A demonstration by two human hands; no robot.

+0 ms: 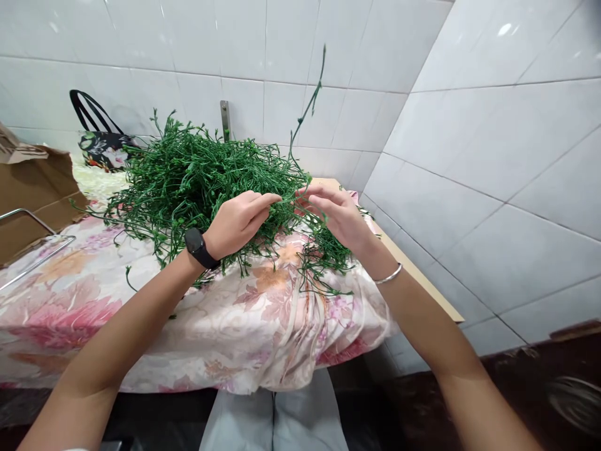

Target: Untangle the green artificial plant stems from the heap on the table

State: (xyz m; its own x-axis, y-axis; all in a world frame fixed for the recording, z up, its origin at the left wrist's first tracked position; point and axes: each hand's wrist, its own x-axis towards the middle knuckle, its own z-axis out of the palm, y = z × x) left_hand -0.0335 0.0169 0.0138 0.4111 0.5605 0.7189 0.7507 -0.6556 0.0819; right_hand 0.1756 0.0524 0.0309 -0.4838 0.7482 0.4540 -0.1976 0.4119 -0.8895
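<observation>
My left hand [240,223], with a black watch on its wrist, is closed, thumb and forefinger pinched on a thin green artificial flower stem [300,119]. Fingers of my right hand [337,216] curl round the same stem from the other side. The stem's long tip rises above both hands, in front of the wall tiles. Behind my left hand lies a large tangled heap of similar green stems [197,166]. Below my right hand is a smaller pile of stems [328,247]. Exactly where the fingertips meet the stem is partly hidden.
A floral cloth [206,326] covers the table. To the left are a cardboard box [42,188], a bent metal rod frame [40,266], cream petals [101,183] and a flowered handbag [106,150]. A board [422,288] lies along the right edge, near the tiled walls.
</observation>
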